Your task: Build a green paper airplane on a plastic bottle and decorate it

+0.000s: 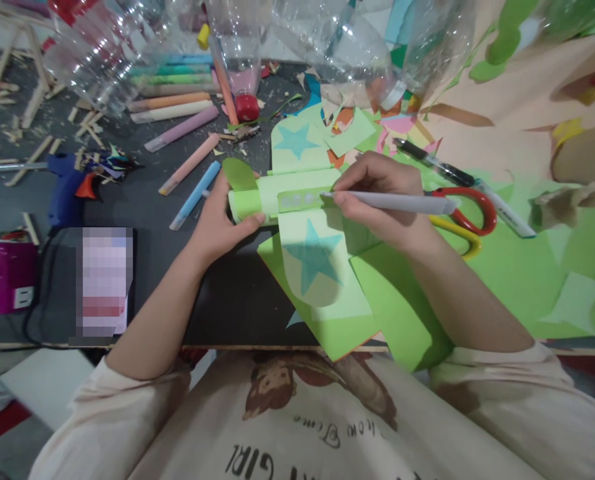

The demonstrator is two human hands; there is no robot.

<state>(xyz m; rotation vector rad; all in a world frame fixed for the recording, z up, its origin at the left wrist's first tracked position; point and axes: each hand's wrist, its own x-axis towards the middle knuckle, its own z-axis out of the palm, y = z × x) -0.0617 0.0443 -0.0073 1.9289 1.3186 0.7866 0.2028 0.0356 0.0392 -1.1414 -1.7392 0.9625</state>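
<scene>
My left hand [230,220] is wrapped round the left end of a green paper roll [270,190], its thumb on the near side. Pale wings with blue stars [313,257] extend from the roll above and below. In my right hand [372,193] is a whitish pen [402,202], pinched near its tip. The tip touches a green strip [302,199] on the roll, where several pale dots show. Green paper sheets [322,327] lie under the near wing.
Scissors [470,213] and a black pen [432,162] lie right of my right hand. Several markers [182,133] and plastic bottles [352,47] are at the back. At the left are a blue glue gun [67,187], a phone [106,280] and a purple box [7,277].
</scene>
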